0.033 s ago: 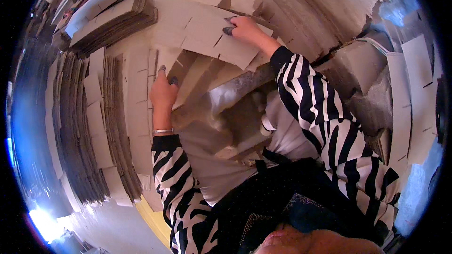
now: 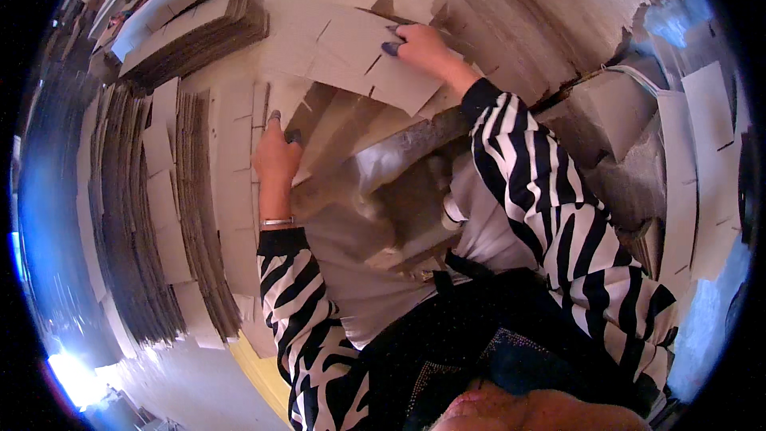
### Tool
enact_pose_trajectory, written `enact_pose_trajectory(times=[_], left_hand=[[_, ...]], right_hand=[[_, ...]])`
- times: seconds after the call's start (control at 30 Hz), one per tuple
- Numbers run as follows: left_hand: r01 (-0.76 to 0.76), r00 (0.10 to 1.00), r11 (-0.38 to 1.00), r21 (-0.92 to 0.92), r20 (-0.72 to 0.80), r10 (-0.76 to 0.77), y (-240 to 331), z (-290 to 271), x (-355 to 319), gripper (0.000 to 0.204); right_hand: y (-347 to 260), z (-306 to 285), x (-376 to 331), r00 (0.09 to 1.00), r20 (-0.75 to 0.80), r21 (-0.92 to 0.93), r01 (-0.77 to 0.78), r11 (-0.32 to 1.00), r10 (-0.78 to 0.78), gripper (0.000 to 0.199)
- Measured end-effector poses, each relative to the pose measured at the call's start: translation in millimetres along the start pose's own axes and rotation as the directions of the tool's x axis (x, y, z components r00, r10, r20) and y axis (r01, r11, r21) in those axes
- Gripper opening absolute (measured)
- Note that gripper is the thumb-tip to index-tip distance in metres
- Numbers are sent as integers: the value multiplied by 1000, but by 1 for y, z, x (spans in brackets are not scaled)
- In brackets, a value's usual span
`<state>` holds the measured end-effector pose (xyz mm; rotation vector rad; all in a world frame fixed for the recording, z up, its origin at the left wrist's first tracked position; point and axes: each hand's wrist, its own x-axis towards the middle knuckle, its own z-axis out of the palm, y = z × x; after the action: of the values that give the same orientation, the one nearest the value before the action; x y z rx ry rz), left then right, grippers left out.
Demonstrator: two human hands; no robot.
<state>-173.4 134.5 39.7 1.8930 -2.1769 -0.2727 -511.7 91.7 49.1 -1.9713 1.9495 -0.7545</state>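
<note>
My right hand (image 2: 420, 49) grips a flat, slotted cardboard sheet (image 2: 339, 44) by its far right part. Two dark fingertips show on top of the sheet, and its other fingers are hidden. The sheet lies tilted over more cardboard. On the left, my left hand (image 2: 276, 158) rests beside a narrow slotted cardboard strip (image 2: 259, 108). Its forefinger points away from me and the thumb stands apart from it; the other fingers are mostly hidden. Nothing shows between its thumb and forefinger.
Upright stacks of cut cardboard (image 2: 132, 215) line the left side. Another bundle of cardboard pieces (image 2: 195, 36) lies at the far left. Large brown sheets (image 2: 511, 32) spread across the far right, and slotted panels (image 2: 708, 160) stand at the right edge.
My right hand has shifted very slightly, and the sheet in it with it. My left hand stays where it was.
</note>
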Motion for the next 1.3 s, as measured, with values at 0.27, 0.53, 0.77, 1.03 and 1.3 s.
enact_pose_trajectory(times=[0.27,0.53,0.77,1.03,1.3], left_hand=[[13,1000,999,39,28,-14,-19,-7,-12,50],[90,994,989,119,46,-96,0,-9,-3,23],[200,980,970,140,-37,-197,-32,-6,-8,19],[140,990,987,84,19,-142,3,7,17,23],[-64,942,983,170,-315,116,34,-12,1,22]], right_hand=[[-55,-38,-28,980,-90,224,191,956,-175,22],[-98,-5,-49,938,129,-117,337,934,-323,30],[-136,16,-58,894,262,-74,395,915,-365,29],[-90,-9,-70,912,220,-115,377,919,-347,36],[-92,9,-88,933,260,-264,318,910,-251,29]])
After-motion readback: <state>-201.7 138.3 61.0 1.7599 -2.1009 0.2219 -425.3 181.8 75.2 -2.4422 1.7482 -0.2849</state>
